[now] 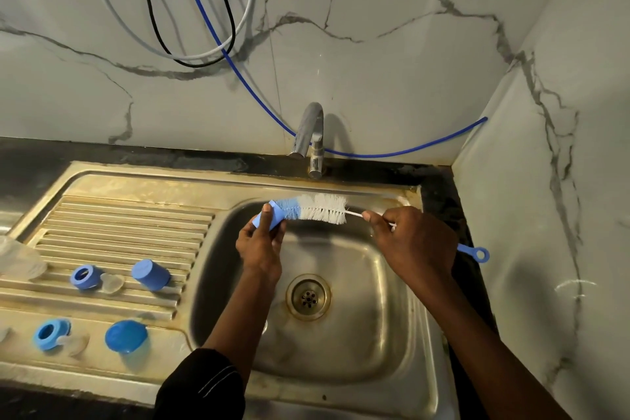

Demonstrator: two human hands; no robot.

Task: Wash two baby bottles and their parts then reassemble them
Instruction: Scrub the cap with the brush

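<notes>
**Bottle brush held over the sink, bottle parts on the drainboard**

The bottle brush [320, 209] lies almost level above the steel sink [354, 334], under the tap [308, 133]. The left hand [260, 244] pinches the blue sponge tip [271, 216] of the brush between thumb and fingers. The right hand [414, 244] is closed around the thin wire handle, and the blue ring end [481, 254] sticks out behind it. On the ribbed drainboard [136, 225] to the left stand a blue collar ring [83, 277], a clear teat [112, 282] just beside it, and a blue cap [151, 274]. Nearer to the person are a second blue collar [51, 334], another clear teat [75, 343] and a second blue cap [126, 336]. A clear bottle [20, 262], blurred, lies at the left edge. A blue hose [409, 150] runs along the marble wall.
</notes>
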